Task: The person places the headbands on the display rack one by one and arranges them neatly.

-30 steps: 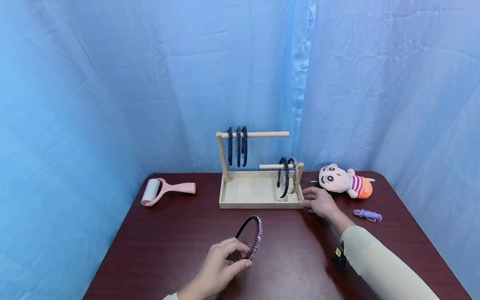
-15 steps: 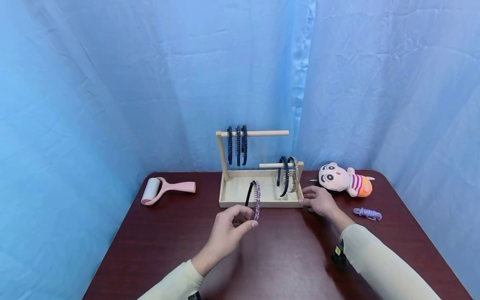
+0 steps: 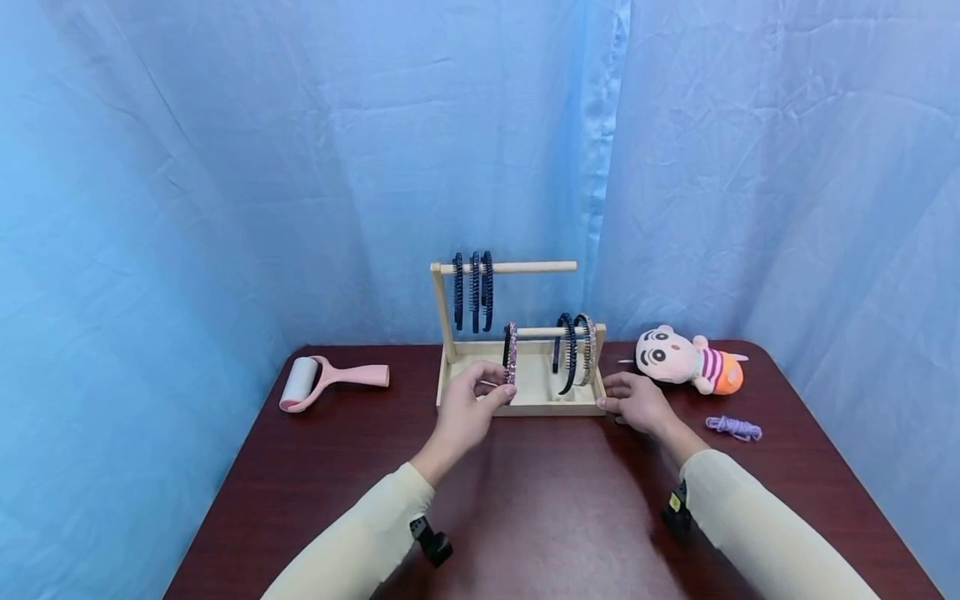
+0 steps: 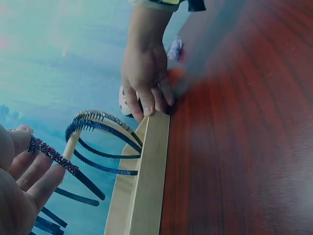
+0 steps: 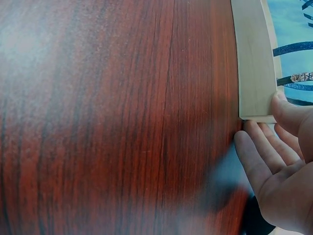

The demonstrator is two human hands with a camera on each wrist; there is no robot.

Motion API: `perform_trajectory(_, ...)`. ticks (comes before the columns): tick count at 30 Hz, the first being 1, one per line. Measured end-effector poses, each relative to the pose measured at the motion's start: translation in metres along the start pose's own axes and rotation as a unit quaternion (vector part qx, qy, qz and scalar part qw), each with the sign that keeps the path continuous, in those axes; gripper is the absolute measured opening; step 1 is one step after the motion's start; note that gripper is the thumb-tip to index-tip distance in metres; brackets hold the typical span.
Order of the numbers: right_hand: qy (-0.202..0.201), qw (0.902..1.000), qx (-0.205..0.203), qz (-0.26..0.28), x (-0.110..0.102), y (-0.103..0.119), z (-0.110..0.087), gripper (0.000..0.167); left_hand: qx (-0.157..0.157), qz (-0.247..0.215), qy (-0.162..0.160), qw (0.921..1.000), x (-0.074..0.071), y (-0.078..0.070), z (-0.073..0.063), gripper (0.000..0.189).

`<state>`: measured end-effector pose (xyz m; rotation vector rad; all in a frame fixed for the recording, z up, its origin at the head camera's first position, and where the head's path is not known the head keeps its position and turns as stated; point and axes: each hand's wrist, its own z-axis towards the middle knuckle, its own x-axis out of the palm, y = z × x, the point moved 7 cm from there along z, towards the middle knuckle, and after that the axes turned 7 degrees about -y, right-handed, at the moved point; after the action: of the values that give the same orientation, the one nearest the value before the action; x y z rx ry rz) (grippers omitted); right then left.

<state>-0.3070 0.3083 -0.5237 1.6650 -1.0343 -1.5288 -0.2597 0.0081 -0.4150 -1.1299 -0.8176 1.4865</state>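
My left hand (image 3: 468, 408) pinches a headband with pink glitter (image 3: 512, 358) between thumb and fingers. The band stands upright at the free left end of the wooden rack's lower bar (image 3: 538, 332). In the left wrist view its dark toothless end (image 4: 90, 186) points down past the fingers. My right hand (image 3: 636, 402) grips the front right corner of the rack (image 3: 525, 410), thumb at the rim and fingers against the side (image 5: 259, 119). A dark headband (image 3: 568, 367) and a gold glittery headband (image 3: 590, 354) hang at the right of the lower bar.
Several dark headbands (image 3: 474, 292) hang at the left of the upper bar (image 3: 536, 267). A pink-handled roller (image 3: 330, 379) lies left of the rack. On the right lie a plush doll (image 3: 690, 362) and a purple cord bundle (image 3: 733, 428). Blue curtains (image 3: 360, 167) stand behind the table.
My left hand has carried the pink glitter headband forward from the front of the table to the lower bar's left end. The right hand has stayed at the rack's corner.
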Motion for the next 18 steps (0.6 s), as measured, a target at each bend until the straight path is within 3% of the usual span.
perform_trajectory(10, 0.005, 0.9999, 0.009, 0.003, 0.001, -0.003, -0.001, 0.048, -0.038, -0.017, -0.01, 0.9991, 0.027, 0.018, 0.035, 0.015)
perform_trajectory(18, 0.005, 0.9999, 0.009, 0.001, 0.001, -0.002, 0.0, 0.047, -0.063, -0.046, -0.003, 0.9969, 0.052, 0.026, 0.048, 0.016)
